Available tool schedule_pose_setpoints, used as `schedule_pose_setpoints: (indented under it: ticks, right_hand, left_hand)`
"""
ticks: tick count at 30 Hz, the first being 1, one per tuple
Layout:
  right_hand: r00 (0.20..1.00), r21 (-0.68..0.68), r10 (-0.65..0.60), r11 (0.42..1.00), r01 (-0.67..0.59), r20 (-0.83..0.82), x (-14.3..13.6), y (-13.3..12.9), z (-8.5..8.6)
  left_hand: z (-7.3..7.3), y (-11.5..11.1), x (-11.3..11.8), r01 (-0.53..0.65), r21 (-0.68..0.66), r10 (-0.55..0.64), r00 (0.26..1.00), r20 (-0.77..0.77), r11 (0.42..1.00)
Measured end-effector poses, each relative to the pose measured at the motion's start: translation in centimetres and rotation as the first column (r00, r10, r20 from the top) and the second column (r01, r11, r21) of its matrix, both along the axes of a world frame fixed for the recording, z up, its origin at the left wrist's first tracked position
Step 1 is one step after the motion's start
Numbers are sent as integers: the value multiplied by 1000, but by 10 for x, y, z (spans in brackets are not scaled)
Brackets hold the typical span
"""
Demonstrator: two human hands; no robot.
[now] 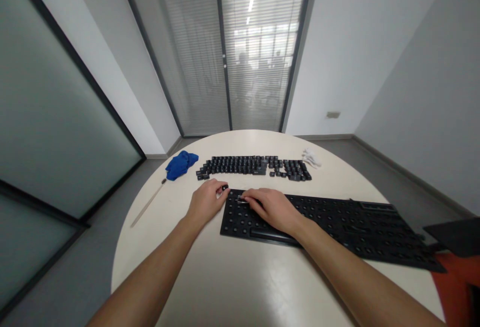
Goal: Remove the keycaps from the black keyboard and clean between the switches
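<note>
A small black keycap [225, 187] is pinched between the thumb and finger of my left hand [205, 199], just off the keyboard's upper left corner. My right hand [275, 208] rests over the left part of the black keyboard [318, 217], whose keycaps are mostly off, showing rows of bare key stems. Its fingers close on a small shiny metal piece that looks like a wire keycap puller [242, 200], low over the keyboard. The long spacebar [272, 235] is still on the front edge. Part of the keyboard is hidden under my right hand and forearm.
Beyond the keyboard, loose black keycaps [234, 165] lie in keyboard order on the round pale table [180, 277]. A blue cloth [181, 165] and a thin brush [148, 203] lie left; a crumpled white cloth [311, 158] lies at the back right. A dark object [455, 236] stands at the right edge.
</note>
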State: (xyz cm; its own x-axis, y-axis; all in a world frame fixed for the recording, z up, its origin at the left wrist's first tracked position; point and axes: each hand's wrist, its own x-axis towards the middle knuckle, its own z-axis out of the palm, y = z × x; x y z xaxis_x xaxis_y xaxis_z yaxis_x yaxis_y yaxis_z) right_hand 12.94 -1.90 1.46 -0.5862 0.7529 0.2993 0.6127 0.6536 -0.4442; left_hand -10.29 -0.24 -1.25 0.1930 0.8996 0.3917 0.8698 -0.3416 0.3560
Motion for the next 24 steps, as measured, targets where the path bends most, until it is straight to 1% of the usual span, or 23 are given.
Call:
schedule_pose_setpoints:
  ticks: [5, 11, 14, 18, 21, 24]
  right_hand:
    - [1000, -5, 12, 1000, -12, -18, -1, 0, -1]
    - [999, -3, 29, 1000, -29, -44, 0, 0, -2]
    - [999, 2, 35, 999, -35, -32, 1, 0, -1]
    - [999, 7, 41, 999, -41, -18, 2, 1, -1]
    - [999, 3, 40, 999, -40, -17, 2, 1, -2]
    - [999, 1, 35, 999, -35, -17, 2, 1, -3]
  left_hand:
    - [-1, 1, -6, -77, -8, 76, 994, -75, 997]
    - [-3, 3, -11, -111, -49, 107, 990, -89, 993]
    - [-2, 3, -14, -91, -66, 86, 994, -74, 994]
    - [2, 2, -18, -20, -81, 15, 998, -60, 997]
    - [6, 0, -18, 12, -101, -23, 994, -106, 995]
    - [11, -3, -18, -5, -126, -14, 988, -152, 992]
